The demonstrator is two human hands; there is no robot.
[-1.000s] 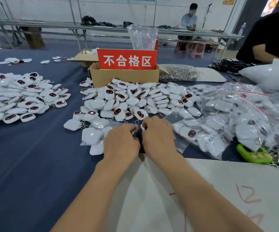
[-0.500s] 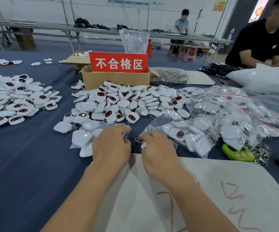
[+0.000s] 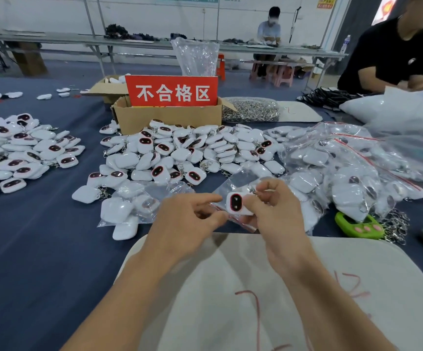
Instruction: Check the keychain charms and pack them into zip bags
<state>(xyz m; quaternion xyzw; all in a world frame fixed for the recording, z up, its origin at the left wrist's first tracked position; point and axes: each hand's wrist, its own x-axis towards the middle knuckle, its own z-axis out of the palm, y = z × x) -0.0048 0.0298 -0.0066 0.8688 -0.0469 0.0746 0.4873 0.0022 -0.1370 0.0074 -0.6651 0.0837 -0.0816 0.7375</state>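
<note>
Now pinching white rounded plastic keychain charm (image 3: 237,202), dark face up, in right hand (image 3: 276,211) for checking, against clear zip bag (image 3: 233,184); left hand (image 3: 187,219) alongside at bag mouth, grip unclear.

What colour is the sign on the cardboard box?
The sign is red with white characters; the head view shows it.

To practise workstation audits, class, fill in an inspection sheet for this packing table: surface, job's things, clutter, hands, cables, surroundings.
Surface: blue-covered table, white mat at the near edge.
Job's things: loose charm pile, filled zip bags to its right.
Clutter: green gadget, cardboard box with red sign.
Hands: right hand holds a charm; left hand pinches an empty zip bag.
Cables: black cords heaped far right.
Surroundings: seated person behind, another person far right, long bench.
</note>
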